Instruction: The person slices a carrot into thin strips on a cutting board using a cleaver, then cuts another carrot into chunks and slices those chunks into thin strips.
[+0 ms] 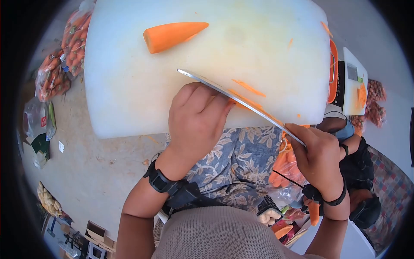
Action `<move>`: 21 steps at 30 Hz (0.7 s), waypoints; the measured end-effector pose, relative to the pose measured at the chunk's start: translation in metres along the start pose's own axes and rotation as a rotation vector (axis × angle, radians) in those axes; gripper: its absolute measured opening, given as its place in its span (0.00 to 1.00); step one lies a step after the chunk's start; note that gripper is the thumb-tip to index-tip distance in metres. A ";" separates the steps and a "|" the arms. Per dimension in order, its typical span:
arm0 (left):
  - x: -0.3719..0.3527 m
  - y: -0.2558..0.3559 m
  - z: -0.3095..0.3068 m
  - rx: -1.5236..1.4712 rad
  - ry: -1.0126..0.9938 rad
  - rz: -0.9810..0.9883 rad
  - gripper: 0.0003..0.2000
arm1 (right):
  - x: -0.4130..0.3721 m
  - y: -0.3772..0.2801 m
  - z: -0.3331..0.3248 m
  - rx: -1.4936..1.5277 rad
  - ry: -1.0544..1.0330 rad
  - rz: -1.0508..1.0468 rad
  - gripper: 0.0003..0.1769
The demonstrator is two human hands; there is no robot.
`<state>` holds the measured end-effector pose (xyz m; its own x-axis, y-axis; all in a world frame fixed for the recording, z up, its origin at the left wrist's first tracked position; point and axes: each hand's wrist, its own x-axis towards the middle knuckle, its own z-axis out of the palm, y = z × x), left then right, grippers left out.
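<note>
My right hand is wrapped around the handle end of a knife, whose blade slants up and left over the white cutting board. My left hand is closed, its bent fingers against the near side of the blade. A bit of orange shows at its fingertips, a piece of carrot, mostly hidden by hand and knife. Thin carrot strips lie along the far side of the blade. Farther up the board rests a peeled carrot with one end cut flat.
Bags of carrots stand on the floor at left. An orange-handled item sits against the board's right edge. Beyond it another white board holds shredded carrot. Another person's arm is close on the right. A bag of carrots hangs near my lap.
</note>
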<state>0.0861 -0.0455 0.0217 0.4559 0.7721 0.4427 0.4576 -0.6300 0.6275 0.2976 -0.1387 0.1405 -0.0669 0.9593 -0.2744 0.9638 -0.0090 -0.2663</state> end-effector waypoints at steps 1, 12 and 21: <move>0.000 0.000 0.000 0.001 -0.005 -0.002 0.12 | 0.000 0.000 0.001 -0.001 -0.015 0.011 0.19; -0.006 -0.003 0.008 -0.015 0.023 0.101 0.12 | 0.013 0.010 0.019 0.132 0.064 0.026 0.13; -0.006 -0.008 0.006 0.007 0.044 0.210 0.14 | 0.001 -0.004 0.004 0.078 0.041 0.011 0.22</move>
<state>0.0848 -0.0459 0.0101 0.5078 0.6270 0.5907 0.3614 -0.7775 0.5146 0.2929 -0.1386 0.1376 -0.0440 0.9697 -0.2405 0.9414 -0.0403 -0.3349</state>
